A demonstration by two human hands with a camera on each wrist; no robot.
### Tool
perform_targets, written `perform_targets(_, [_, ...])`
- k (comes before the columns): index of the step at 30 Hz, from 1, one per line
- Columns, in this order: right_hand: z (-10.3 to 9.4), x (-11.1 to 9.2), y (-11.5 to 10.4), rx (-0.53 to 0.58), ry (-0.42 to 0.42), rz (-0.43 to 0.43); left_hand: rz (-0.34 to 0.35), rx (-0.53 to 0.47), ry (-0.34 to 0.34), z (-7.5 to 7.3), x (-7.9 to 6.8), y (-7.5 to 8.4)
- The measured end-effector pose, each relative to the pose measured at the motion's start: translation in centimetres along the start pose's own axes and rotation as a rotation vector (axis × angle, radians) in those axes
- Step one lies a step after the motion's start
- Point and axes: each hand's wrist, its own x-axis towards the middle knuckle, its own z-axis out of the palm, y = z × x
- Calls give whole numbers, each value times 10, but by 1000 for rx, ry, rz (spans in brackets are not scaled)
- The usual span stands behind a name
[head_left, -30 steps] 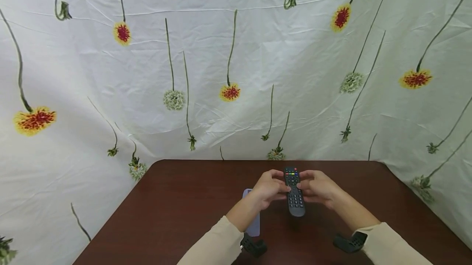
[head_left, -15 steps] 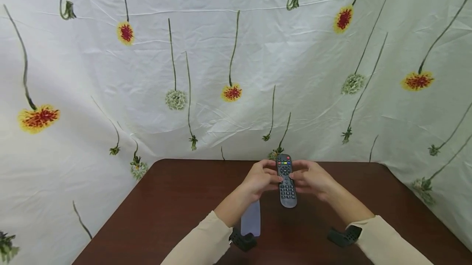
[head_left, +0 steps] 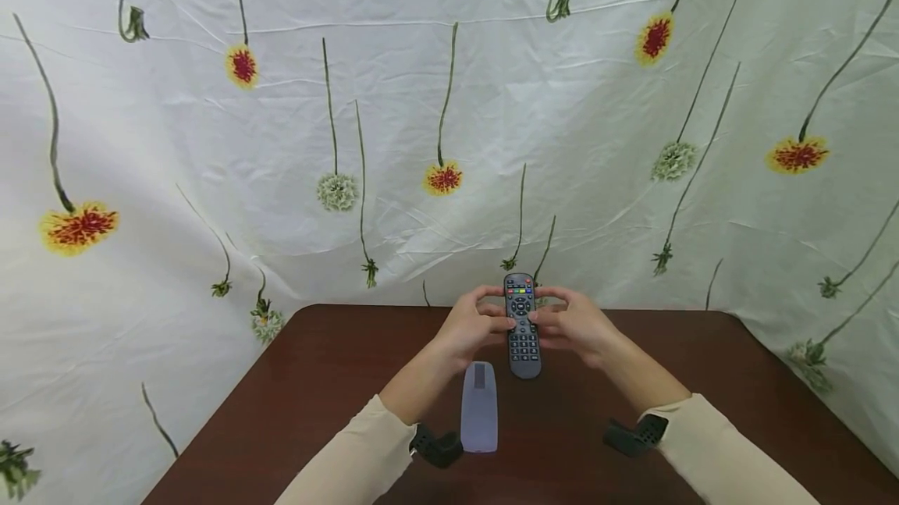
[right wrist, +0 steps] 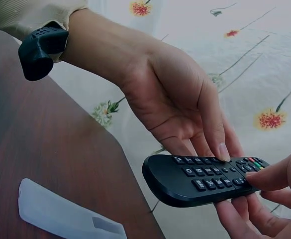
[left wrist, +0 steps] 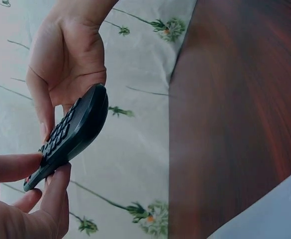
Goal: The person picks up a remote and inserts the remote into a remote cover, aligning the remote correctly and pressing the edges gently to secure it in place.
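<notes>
A black remote control (head_left: pixel 523 333) with rows of buttons is held up between both hands, its button face toward the head camera. My left hand (head_left: pixel 472 324) grips its left edge, thumb on the front and fingers behind. On the other edge, my right hand (head_left: pixel 572 324) holds it the same way. In the right wrist view the remote (right wrist: pixel 205 179) lies across the fingertips of both hands, thumbs on the keys. Below and left of it, a pale translucent remote cover (head_left: pixel 480 411) with a rectangular slot near its far end lies on the table.
The dark brown wooden table (head_left: pixel 337 380) reaches back to a white curtain (head_left: pixel 393 99) printed with flowers. A black band (head_left: pixel 437 446) sits at the left wrist, and another black band (head_left: pixel 635 435) at the right.
Both hands have raised the remote control and shifted it to the left, up and away from the table. The cover, partly hidden behind the left arm before, now shows in full.
</notes>
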Motion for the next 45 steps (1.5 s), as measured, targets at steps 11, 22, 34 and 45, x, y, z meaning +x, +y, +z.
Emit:
perform_targets(11, [17, 4, -12, -10, 13, -65, 63, -15, -16, -18, -6, 10])
perform_targets(22, [23, 4, -16, -31, 47, -179, 157, -25, -1, -21, -9, 17])
perform_targets(34, [25, 6, -14, -72, 38, -248, 262, 76, -9, -25, -9, 17])
perform_targets(45, [19, 4, -2, -136, -9, -386, 388, 214, -9, -24, -12, 14])
